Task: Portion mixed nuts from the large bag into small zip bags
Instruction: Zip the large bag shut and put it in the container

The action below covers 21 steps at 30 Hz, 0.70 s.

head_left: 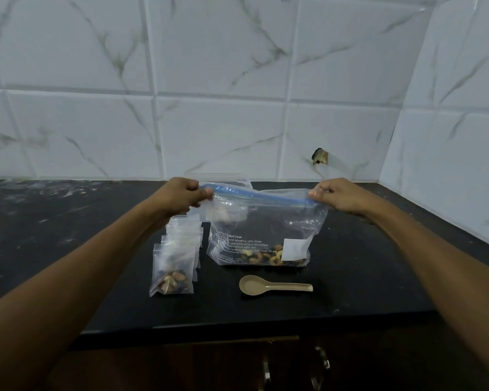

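left hand (182, 196) | right hand (335, 196) | both pinch large bag (266, 221) top corners, arms outstretched

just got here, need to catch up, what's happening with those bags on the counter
A person holds the large bag upright on the black counter, left hand and right hand each pinching an end of its blue zip strip. Few nuts remain inside. Filled small zip bags sit left; a spoon lies in front.

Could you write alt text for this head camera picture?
Two hands, left and right, pinch the blue zip top of a large clear bag of nuts standing on a black counter. Small filled bags lie left; a spoon lies in front.
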Tool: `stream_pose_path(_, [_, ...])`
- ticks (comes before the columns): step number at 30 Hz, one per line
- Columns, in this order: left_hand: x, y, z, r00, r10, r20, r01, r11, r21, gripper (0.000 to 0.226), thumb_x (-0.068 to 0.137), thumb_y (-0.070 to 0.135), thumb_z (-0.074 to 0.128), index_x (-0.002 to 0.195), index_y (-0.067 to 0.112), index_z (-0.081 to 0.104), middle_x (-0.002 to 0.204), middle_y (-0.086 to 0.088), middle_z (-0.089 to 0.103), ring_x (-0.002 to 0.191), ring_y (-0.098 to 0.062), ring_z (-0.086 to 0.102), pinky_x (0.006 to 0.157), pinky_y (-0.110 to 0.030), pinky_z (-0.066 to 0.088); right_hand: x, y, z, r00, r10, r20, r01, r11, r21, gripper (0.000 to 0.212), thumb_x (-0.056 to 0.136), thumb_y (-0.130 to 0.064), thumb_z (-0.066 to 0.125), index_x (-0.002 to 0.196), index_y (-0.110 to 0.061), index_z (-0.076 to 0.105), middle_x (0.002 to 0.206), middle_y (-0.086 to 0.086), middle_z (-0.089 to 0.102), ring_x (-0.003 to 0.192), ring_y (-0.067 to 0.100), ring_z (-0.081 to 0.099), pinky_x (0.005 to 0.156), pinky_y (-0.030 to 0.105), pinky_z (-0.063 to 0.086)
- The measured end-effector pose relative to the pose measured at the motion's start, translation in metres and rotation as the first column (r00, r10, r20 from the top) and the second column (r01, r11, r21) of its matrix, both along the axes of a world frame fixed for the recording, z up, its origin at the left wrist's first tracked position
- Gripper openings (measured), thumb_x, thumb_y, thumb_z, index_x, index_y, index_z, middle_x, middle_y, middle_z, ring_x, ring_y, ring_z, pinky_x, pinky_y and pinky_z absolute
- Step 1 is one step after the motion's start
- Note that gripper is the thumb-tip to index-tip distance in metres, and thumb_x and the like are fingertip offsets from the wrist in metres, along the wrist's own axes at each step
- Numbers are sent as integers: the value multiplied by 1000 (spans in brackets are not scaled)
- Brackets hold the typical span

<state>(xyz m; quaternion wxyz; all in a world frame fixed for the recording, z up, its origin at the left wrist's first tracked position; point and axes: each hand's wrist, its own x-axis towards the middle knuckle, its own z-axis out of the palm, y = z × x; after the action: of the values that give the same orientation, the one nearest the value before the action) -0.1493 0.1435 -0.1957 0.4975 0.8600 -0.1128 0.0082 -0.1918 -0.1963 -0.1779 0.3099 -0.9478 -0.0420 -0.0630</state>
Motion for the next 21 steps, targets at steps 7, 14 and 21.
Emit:
stream_pose_path(7, [-8,-10,-17,987,-83,-134,59,983,-176,20,99,36,52,102,18,60,105,-2,71,99,-22,62,83,-34,47,-3,-6,-13,991,103,-84,-108,993,-55,64,72,-35,81,124,-27,46,119,-6,51,104,16,56,87,35,53])
stream_pose_path(14, [-13,-10,-18,997,-41,-72,34,995,-92,18,86,27,72,98,15,68,95,-3,72,86,-15,63,70,-26,46,1,-4,-20,995,89,-34,-88,995,50,11,81,-18,75,86,-17,65,82,6,69,72,20,69,65,32,58])
stream_pose_path(21, [-13,-14,-25,996,85,2,-83,979,-186,12,93,18,64,88,9,70,78,-2,69,46,-1,51,44,-12,37,-3,0,-27,1000,-14,15,11,982,189,9,89,-22,66,98,-20,64,86,6,69,73,22,63,58,28,51])
